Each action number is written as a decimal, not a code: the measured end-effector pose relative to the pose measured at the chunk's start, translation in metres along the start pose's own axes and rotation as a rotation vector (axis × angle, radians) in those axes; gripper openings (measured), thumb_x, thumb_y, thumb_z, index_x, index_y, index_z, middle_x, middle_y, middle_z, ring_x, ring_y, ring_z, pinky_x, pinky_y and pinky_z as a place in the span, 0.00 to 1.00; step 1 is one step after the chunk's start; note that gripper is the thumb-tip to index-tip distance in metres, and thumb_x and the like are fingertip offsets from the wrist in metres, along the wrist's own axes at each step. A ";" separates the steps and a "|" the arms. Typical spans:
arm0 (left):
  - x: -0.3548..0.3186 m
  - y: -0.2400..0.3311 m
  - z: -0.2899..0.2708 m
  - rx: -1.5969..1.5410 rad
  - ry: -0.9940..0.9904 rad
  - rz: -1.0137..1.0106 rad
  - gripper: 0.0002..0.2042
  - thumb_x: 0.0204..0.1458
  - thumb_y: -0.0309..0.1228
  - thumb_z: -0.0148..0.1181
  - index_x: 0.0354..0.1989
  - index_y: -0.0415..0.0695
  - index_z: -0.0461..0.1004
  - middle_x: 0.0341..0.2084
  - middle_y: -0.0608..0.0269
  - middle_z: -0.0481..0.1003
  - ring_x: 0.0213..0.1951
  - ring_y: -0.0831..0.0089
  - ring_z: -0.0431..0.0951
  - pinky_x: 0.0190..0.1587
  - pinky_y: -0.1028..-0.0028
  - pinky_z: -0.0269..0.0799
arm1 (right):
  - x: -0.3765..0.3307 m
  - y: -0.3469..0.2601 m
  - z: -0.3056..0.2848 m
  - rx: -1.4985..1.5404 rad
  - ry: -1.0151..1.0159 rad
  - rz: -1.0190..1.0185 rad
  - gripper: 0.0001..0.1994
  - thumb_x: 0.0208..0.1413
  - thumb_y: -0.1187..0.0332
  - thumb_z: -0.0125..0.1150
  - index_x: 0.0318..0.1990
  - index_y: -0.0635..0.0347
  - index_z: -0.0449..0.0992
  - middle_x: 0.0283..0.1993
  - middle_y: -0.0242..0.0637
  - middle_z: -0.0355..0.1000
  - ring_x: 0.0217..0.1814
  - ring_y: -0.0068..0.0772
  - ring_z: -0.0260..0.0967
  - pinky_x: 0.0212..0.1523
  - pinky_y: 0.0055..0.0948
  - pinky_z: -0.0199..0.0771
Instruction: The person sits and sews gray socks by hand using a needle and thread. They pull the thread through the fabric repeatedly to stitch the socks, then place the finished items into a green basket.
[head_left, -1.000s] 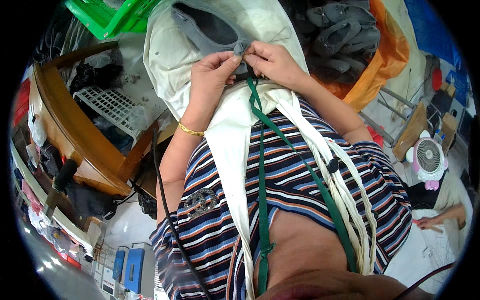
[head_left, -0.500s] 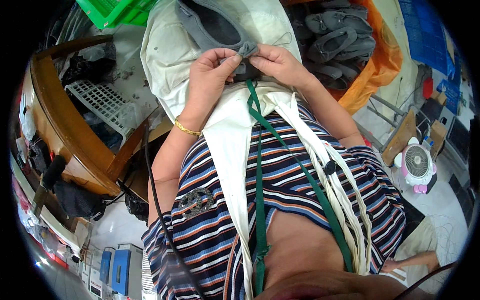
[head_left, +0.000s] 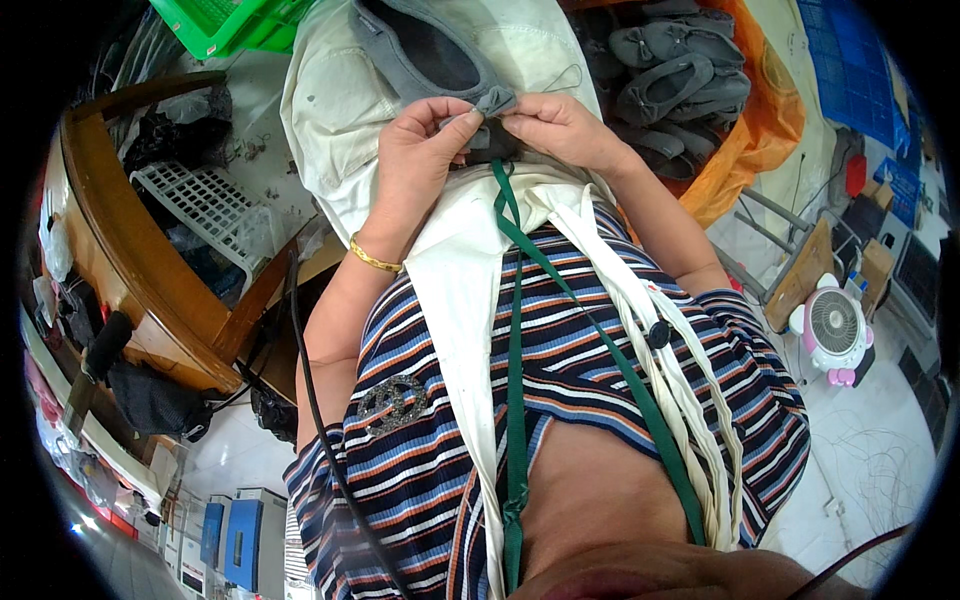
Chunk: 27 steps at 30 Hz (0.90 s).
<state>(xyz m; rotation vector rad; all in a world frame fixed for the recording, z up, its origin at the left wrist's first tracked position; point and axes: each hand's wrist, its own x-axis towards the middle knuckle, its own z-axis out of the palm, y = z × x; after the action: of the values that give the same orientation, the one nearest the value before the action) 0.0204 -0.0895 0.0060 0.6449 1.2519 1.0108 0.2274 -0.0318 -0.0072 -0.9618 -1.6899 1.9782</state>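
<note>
Pinching a small grey bow [head_left: 494,102] from both sides, the two bare hands meet above the lap: the fingers of the left hand [head_left: 425,145] are closed on its left side, thumb on top, and the fingers of the right hand [head_left: 565,130] are closed narrowly on its right end. The bow sits at the near end of a grey shoe [head_left: 378,55], which lies slanted over the white apron [head_left: 340,140], its opening facing up and its far end cut off by the upper edge of the view. Any marking on the shoe's rim is too small to read. To the right, an orange bag [head_left: 780,120] stands open around a heap of similar grey shoes [head_left: 685,80], some with bows. At the upper left, a green crate [head_left: 235,25] carries a small pale patch whose print cannot be made out. A glittering dark brooch [head_left: 395,405] is on the striped top [head_left: 600,370], and a gold-coloured bracelet [head_left: 373,255] circles the left wrist. Well apart at the right stands a white and pink fan [head_left: 833,318].
</note>
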 end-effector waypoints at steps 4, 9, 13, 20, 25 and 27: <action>0.001 0.002 -0.001 0.020 -0.002 -0.018 0.08 0.55 0.28 0.66 0.41 0.40 0.78 0.31 0.70 0.78 0.29 0.86 0.72 0.30 0.84 0.67 | -0.001 -0.011 0.005 0.115 0.051 0.116 0.11 0.65 0.70 0.52 0.50 0.61 0.77 0.29 0.20 0.68 0.29 0.10 0.61 0.31 0.15 0.63; -0.001 0.003 0.000 -0.017 0.012 0.000 0.08 0.55 0.28 0.65 0.39 0.38 0.79 0.26 0.72 0.76 0.25 0.88 0.70 0.28 0.86 0.66 | 0.002 -0.006 0.017 0.115 0.117 0.032 0.08 0.66 0.71 0.52 0.47 0.60 0.75 0.24 0.18 0.62 0.23 0.08 0.55 0.24 0.13 0.55; 0.000 0.001 -0.001 -0.002 0.000 0.002 0.08 0.55 0.28 0.65 0.40 0.38 0.79 0.26 0.72 0.76 0.25 0.88 0.70 0.28 0.86 0.66 | 0.005 -0.007 0.019 0.046 0.119 0.004 0.07 0.65 0.71 0.52 0.47 0.59 0.74 0.25 0.19 0.63 0.23 0.10 0.56 0.25 0.14 0.56; 0.001 0.001 0.001 -0.039 0.001 0.002 0.08 0.55 0.29 0.65 0.40 0.39 0.79 0.27 0.72 0.76 0.26 0.88 0.70 0.29 0.86 0.67 | 0.007 -0.014 0.022 0.006 0.172 -0.086 0.11 0.63 0.64 0.58 0.49 0.59 0.73 0.30 0.24 0.67 0.28 0.10 0.59 0.28 0.15 0.59; 0.001 0.002 0.000 -0.017 -0.008 -0.019 0.08 0.56 0.29 0.65 0.41 0.39 0.78 0.28 0.71 0.77 0.26 0.87 0.70 0.29 0.86 0.67 | 0.014 -0.015 0.027 -0.158 0.259 -0.056 0.15 0.62 0.61 0.59 0.51 0.59 0.72 0.32 0.26 0.69 0.30 0.12 0.62 0.31 0.14 0.63; 0.001 0.001 0.000 -0.006 -0.014 -0.019 0.08 0.56 0.29 0.65 0.41 0.39 0.78 0.28 0.71 0.77 0.26 0.87 0.70 0.29 0.86 0.67 | 0.016 -0.016 0.027 -0.188 0.261 -0.053 0.14 0.63 0.61 0.58 0.51 0.59 0.72 0.33 0.27 0.70 0.31 0.13 0.63 0.31 0.14 0.64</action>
<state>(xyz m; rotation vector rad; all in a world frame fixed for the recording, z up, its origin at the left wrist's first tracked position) 0.0202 -0.0880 0.0066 0.6332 1.2406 0.9926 0.1950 -0.0370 0.0055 -1.1703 -1.7519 1.6019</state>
